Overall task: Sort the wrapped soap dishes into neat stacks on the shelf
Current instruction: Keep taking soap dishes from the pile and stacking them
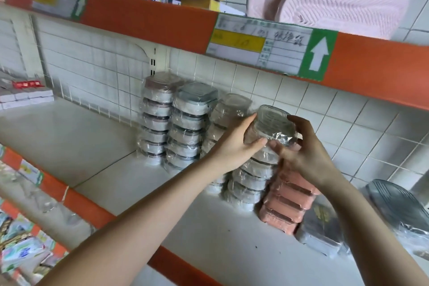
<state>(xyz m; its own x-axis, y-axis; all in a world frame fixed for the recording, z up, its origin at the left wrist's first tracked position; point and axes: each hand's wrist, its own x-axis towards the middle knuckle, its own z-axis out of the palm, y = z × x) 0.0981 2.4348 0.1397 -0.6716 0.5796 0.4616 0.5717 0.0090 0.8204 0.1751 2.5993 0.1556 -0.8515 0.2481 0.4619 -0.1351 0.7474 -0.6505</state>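
White shelf under the orange-edged upper shelf: sorting looks well advanced but not finished. Far against the tiled wall, three upright stacks of wrapped soap dishes stand touching side by side: brown-lidded stack at left, grey-lidded stack next, clear stack partly hidden behind the left forearm. Nearer and to the right, a fourth clear stack is being built; a leaning pink stack touches it. Still unsorted, by my judgement: grey wrapped dishes lying flat at near right. Left hand and right hand both grasp one wrapped clear soap dish, tilted, on top of the fourth stack.
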